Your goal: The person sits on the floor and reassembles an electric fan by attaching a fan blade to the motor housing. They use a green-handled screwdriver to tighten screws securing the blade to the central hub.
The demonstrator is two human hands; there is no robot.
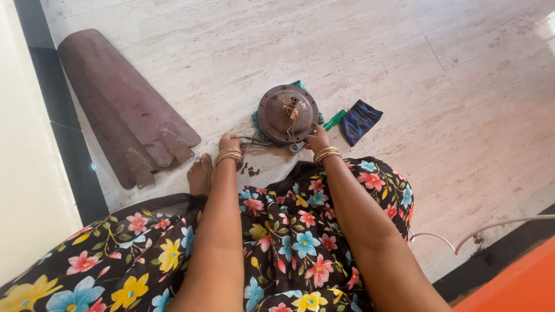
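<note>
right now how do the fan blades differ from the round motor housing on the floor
The fan blades are long, flat and tapered, stacked apart from the hands; the motor housing is round and domed, with wires at its centre. The left hand and right hand sit at the housing's near edge; the blades lie untouched. Both are rusty brown metal.

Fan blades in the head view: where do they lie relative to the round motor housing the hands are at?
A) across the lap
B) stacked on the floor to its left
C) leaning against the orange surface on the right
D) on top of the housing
B: the brown fan blades lie stacked flat on the floor left of the motor housing, apart from it.
</note>
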